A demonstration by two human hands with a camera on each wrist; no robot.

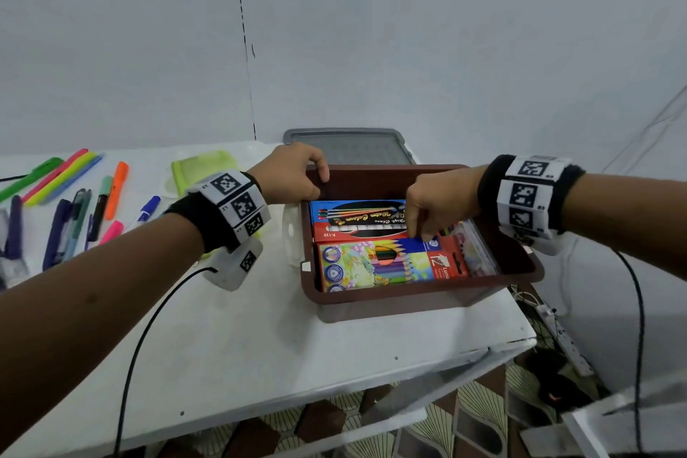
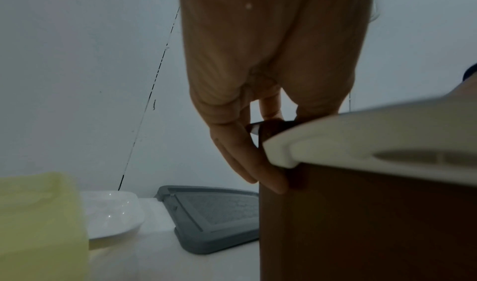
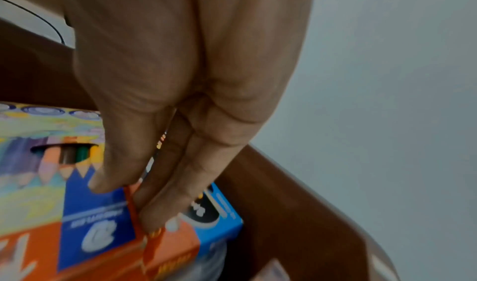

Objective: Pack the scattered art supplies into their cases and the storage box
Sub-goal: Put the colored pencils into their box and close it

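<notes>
Head camera view: a brown storage box (image 1: 420,294) sits at the right end of a white bench (image 1: 230,338), near its front right corner, with two cartons lying flat inside it side by side: a colored pencil box (image 1: 386,264) toward the front wall and a watercolor box (image 1: 357,219) behind it. The left hand (image 1: 290,175) grips the box's far left corner, fingers curled over the rim; the left wrist view shows those fingers (image 2: 258,173) wrapped down the outside of the brown wall at that corner. The right hand (image 1: 438,204) reaches down into the box, its fingertips close together on the edge between the two cartons; from the right wrist, thumb and fingers (image 3: 165,210) pinch the upper edge of the pencil box at its orange end. A grey lid (image 1: 349,147) lies flat behind the box against the wall. Toward the bench's left end, loose markers and pens (image 1: 74,204) are scattered, and a green case (image 1: 202,169) lies near the back edge, left of the box.
</notes>
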